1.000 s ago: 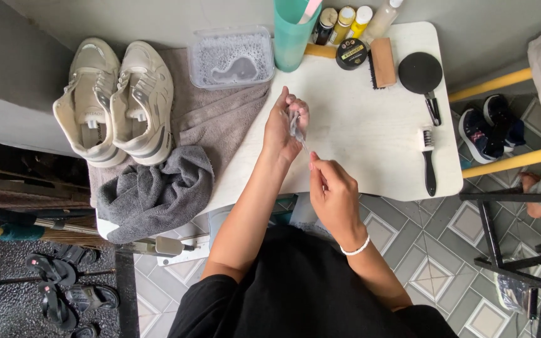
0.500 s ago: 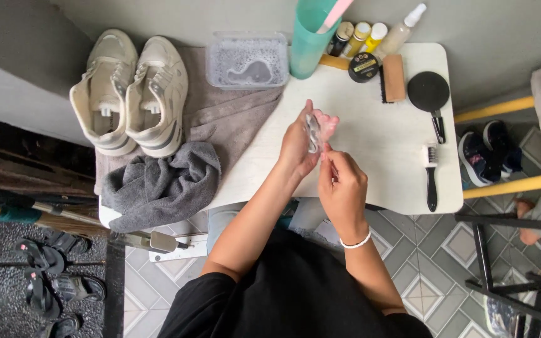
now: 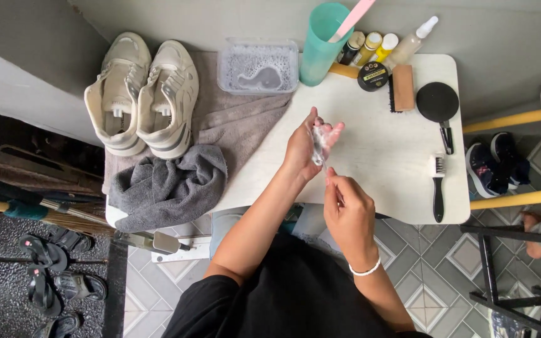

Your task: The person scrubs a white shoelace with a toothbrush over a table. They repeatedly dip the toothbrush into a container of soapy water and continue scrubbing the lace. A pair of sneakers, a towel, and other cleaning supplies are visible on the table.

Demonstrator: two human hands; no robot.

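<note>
I see two cream sneakers [image 3: 142, 94] left of a teal plastic cup [image 3: 320, 44] holding one pink stick [image 3: 355, 17], my left hand [image 3: 305, 147] pinching a clear crumpled wrapper [image 3: 318, 147], right hand [image 3: 349, 209] fingers closed on its lower end.

Round black labelled tin [image 3: 372, 76], apparently.

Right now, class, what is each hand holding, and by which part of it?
The left hand and right hand hold a thin clear plastic piece between them: the left by its upper part, the right pinching its lower end. What it is cannot be told.
</note>
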